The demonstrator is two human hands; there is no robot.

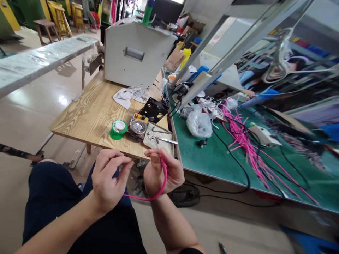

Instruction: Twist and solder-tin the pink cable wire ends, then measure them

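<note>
Both of my hands are raised over my lap, in front of the wooden table's edge. My right hand is closed, pinching the end of a pink wire between thumb and fingers. The wire loops down under that wrist and runs left toward my other arm. My left hand is closed too, its fingertips pinched together near the wire's bare tip; what it grips is too thin to make out.
On the wooden table lie a green solder spool, a small solder pot, a metal tray with tweezers, and a black fan. A green bench mat carries a bundle of pink wires, black cables, and a plastic bag.
</note>
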